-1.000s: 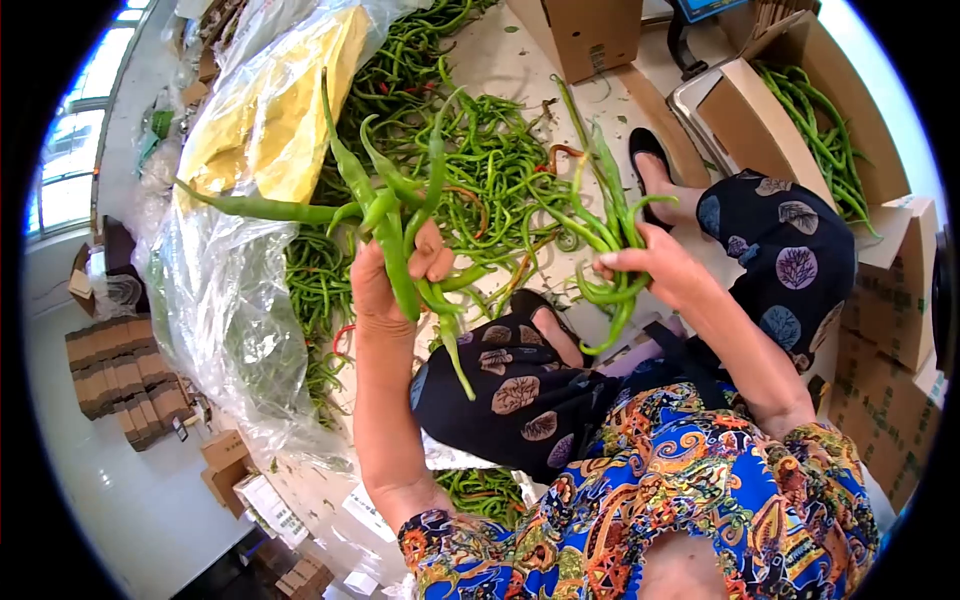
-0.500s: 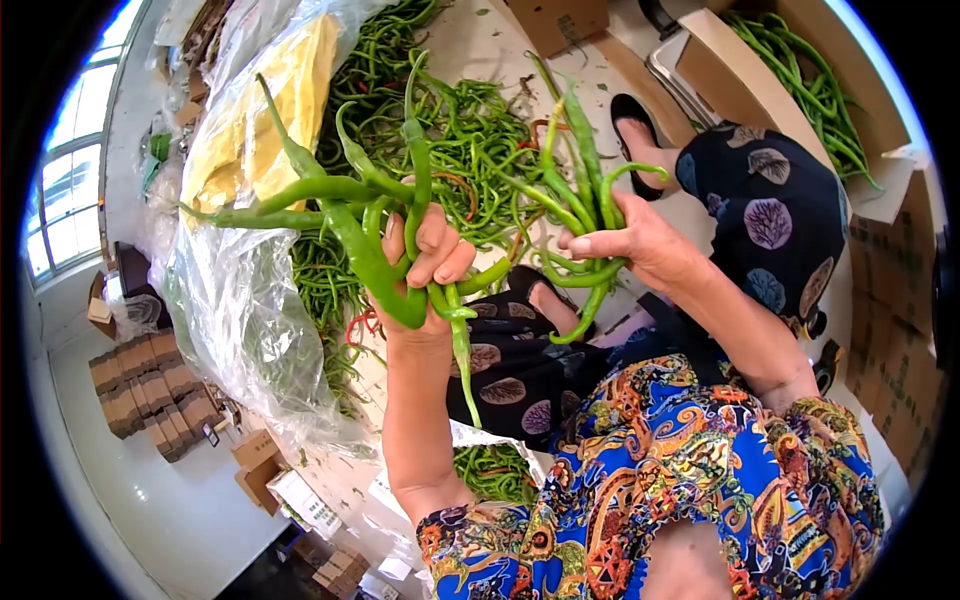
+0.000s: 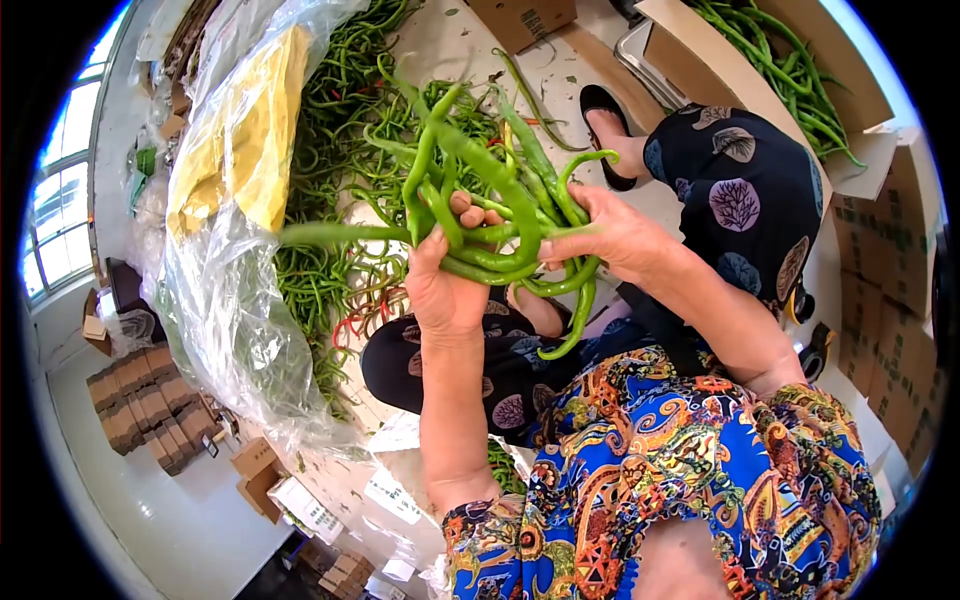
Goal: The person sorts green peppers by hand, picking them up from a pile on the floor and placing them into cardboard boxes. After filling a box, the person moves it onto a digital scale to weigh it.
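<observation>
Long green chili peppers [image 3: 515, 215] are bunched between my two hands, in front of my knees. My left hand [image 3: 448, 278] is closed around several of them, their curved ends pointing up and to the left. From the right, my right hand [image 3: 610, 238] grips another bunch, thumb across the peppers, tips hanging below the fingers. The two bunches touch and overlap, so which hand holds some of the middle peppers cannot be made out. Beyond the hands, a pile of green peppers [image 3: 335, 130] covers the floor, with a few red ones among them.
Left of the pile lies clear plastic sheeting [image 3: 250, 350] with a yellow piece [image 3: 240, 140]. A cardboard box [image 3: 700, 55] of green peppers stands at upper right. Another carton [image 3: 520, 22] sits at the top. Stacked cartons [image 3: 880, 320] line the right side.
My left hand has moved right and brought its peppers against the bunch in my right hand. My right hand has shifted slightly left.
</observation>
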### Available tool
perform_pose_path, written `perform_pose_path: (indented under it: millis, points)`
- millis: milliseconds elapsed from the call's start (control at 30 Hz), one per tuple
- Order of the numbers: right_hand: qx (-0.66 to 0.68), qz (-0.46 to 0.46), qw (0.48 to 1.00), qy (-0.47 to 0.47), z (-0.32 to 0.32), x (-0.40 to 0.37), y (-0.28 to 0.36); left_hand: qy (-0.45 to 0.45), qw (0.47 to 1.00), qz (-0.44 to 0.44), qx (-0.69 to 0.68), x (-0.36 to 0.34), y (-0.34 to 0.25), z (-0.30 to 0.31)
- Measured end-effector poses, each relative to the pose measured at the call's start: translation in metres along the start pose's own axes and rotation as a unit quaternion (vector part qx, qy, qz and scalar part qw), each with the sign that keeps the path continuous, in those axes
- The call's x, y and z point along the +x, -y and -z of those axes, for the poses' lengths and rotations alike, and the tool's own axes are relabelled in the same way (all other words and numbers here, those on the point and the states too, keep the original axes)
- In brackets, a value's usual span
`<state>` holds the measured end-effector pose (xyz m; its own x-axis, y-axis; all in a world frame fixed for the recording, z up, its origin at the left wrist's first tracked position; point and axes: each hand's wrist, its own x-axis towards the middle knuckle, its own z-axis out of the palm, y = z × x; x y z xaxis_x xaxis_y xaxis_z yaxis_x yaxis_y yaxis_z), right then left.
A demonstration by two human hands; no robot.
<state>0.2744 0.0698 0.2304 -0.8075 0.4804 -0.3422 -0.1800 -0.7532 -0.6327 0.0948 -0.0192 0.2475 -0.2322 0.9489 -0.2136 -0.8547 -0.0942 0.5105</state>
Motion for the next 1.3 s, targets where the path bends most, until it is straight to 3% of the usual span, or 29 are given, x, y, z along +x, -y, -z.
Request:
perform_pose_path:
  millis: [200, 333, 367, 500, 600, 633, 733, 767, 867, 900, 967, 1000, 1067, 1167, 1233, 1267, 1300]
  points:
    - [0.038, -0.046, 0.998, -0.006, 0.009, -0.006, 0.007, -0.056, 0.994, -0.083, 0.04, 0.004, -0.006, 0.011]
    - [-0.027, -0.07, 0.997, -0.003, 0.018, -0.012, 0.009, -0.05, 0.994, -0.08, -0.051, 0.005, -0.024, 0.027]
    - [-0.079, -0.08, 0.994, 0.001, 0.023, -0.013, 0.009, -0.022, 0.996, -0.078, -0.045, 0.004, -0.029, 0.033]
    - [-0.229, -0.045, 0.969, -0.075, 0.034, -0.019, 0.001, -0.068, 0.985, -0.145, 0.062, 0.002, -0.04, 0.022]
    - [-0.33, 0.083, 0.931, -0.136, 0.056, -0.015, -0.015, -0.084, 0.971, -0.191, 0.121, 0.001, -0.058, 0.014]
    - [-0.368, 0.038, 0.916, -0.155, 0.059, -0.014, -0.015, -0.104, 0.961, -0.206, 0.155, 0.0, -0.062, 0.014]
    - [-0.346, 0.056, 0.929, -0.121, 0.065, -0.006, -0.03, -0.068, 0.897, -0.239, 0.366, -0.004, -0.06, -0.009]
    - [-0.336, 0.052, 0.933, -0.118, 0.063, -0.006, -0.034, -0.093, 0.876, -0.249, 0.402, -0.005, -0.053, -0.025]
    - [-0.398, 0.056, 0.907, -0.127, 0.059, -0.004, -0.037, -0.085, 0.766, -0.24, 0.59, -0.006, -0.05, -0.036]
    - [-0.422, 0.056, 0.895, -0.137, 0.057, -0.004, -0.036, -0.092, 0.753, -0.231, 0.609, -0.009, -0.051, -0.039]
    - [-0.468, 0.053, 0.868, -0.157, 0.053, -0.005, -0.032, -0.058, 0.654, -0.298, 0.693, -0.004, -0.05, -0.038]
    - [-0.537, 0.043, 0.825, -0.172, 0.051, -0.005, -0.033, -0.041, 0.598, -0.33, 0.729, -0.001, -0.049, -0.036]
    - [-0.661, 0.019, 0.723, -0.202, 0.05, -0.006, -0.035, -0.054, 0.586, -0.338, 0.735, 0.004, -0.05, -0.035]
    - [-0.669, 0.025, 0.724, -0.167, 0.069, 0.004, -0.07, -0.079, 0.547, -0.327, 0.766, 0.011, -0.055, -0.045]
    - [-0.665, -0.012, 0.732, -0.147, 0.073, -0.002, -0.065, -0.066, 0.562, -0.303, 0.767, 0.026, -0.058, -0.057]
    - [-0.658, -0.036, 0.74, -0.135, 0.068, -0.002, -0.054, -0.082, 0.689, -0.249, 0.676, 0.036, -0.049, -0.078]
    - [-0.639, -0.026, 0.755, -0.144, 0.071, -0.006, -0.05, -0.078, 0.761, -0.219, 0.605, 0.05, -0.036, -0.092]
